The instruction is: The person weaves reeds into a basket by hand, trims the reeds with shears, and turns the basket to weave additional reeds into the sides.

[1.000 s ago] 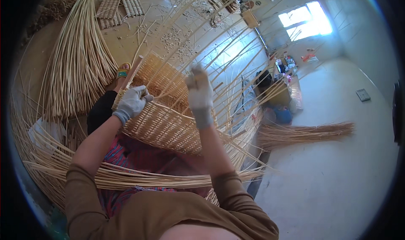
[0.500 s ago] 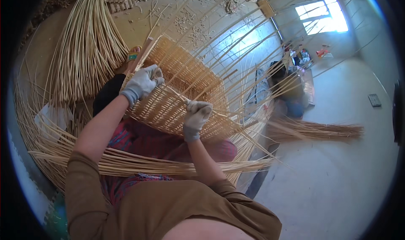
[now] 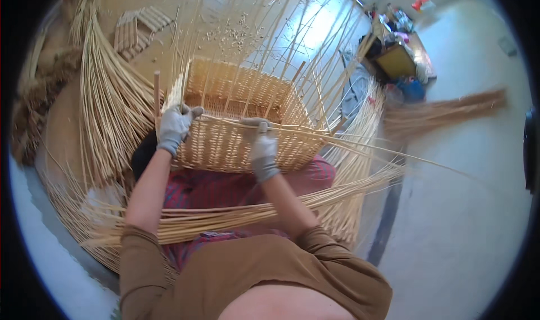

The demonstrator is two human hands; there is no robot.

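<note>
A rectangular wicker basket [image 3: 216, 145] rests on my lap, its near long wall facing me. Upright rods rise from its walls, and a thicker stick [image 3: 157, 89] stands at the near left corner. My left hand [image 3: 175, 127], in a pale glove, is closed on the rim by that corner. Further right along the same rim my right hand [image 3: 262, 148], also gloved, grips the edge, thumb on the near side and fingers over the top. Long pale weaving rods [image 3: 360, 142] run from beside this hand out past the basket's right end.
A bundle of rods [image 3: 208, 221] lies across my lap under my forearms. A large rod bundle [image 3: 112, 106] spreads on the left, with slatted wooden pieces [image 3: 138, 33] behind it. At right lie a brown bundle [image 3: 444, 114] and a box [image 3: 396, 61] among clutter.
The view has swung, and the basket now sits more level. My right hand has gone from a fist on the rim to a grip with the thumb raised. My left hand stays on the rim.
</note>
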